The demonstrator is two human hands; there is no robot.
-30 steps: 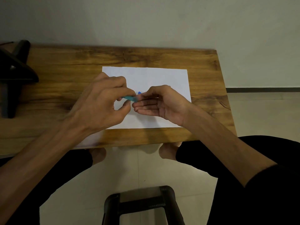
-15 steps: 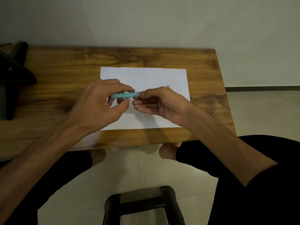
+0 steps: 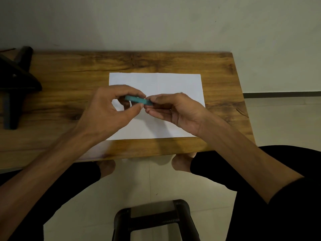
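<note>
At frame centre both hands, left hand [image 3: 111, 112] and right hand [image 3: 175, 110], pinch a teal stick [image 3: 138, 100] over white paper [image 3: 156, 80]; wooden desk [image 3: 69, 75] (pale wall [image 3: 156, 23] behind).

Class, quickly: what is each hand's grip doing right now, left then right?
Left hand: closed, thumb and fingers pinching one end of the teal stick.
Right hand: closed, fingers holding the stick's other end.

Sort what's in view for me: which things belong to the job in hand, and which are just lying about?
In the job:
- teal stick, pinched between left hand and right hand
- white sheet, flat beneath both hands

Lying about:
- black stand, at the left end of the wooden table
- black stool, on the floor
</note>
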